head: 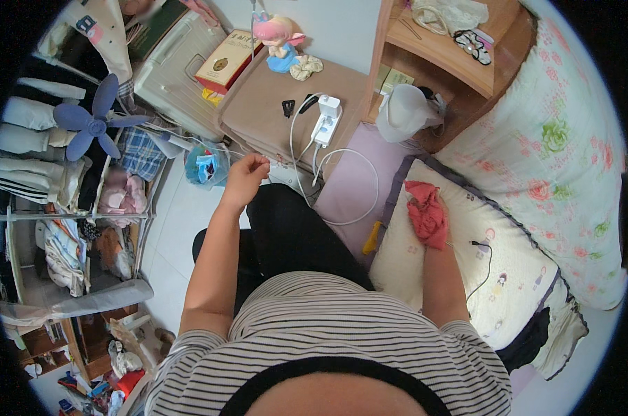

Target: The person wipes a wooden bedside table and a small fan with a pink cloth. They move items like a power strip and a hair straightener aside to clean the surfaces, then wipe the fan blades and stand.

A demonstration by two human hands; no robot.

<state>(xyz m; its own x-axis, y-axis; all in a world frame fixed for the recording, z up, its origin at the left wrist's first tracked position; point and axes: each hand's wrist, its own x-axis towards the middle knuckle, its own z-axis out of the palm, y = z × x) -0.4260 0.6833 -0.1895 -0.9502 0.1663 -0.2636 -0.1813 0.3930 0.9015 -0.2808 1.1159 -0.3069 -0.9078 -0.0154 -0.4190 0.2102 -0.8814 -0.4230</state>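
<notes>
My left hand (247, 179) is raised over my knee, its fingers curled with thumb and forefinger together; whether something small is pinched there I cannot tell. On the right, a crumpled red cloth (426, 213) covers most of my right hand (445, 210), above the cream patterned pillow (397, 260). The hidden fingers seem to be in or under the cloth. Between my hands, a white power strip (327, 127) with a plugged-in charger lies on the brown covered chest (272, 104). A looped white cable (378, 187) hangs from it towards the lilac sheet.
A blue fan (96, 126) and clothes racks stand at left. A small bin (207, 165) is on the floor. A doll figurine (280, 44) and black hair clip (288, 108) sit on the chest. A wooden shelf (438, 57) and floral bedding (558, 156) border the right. A black cable (489, 265) crosses the pillow.
</notes>
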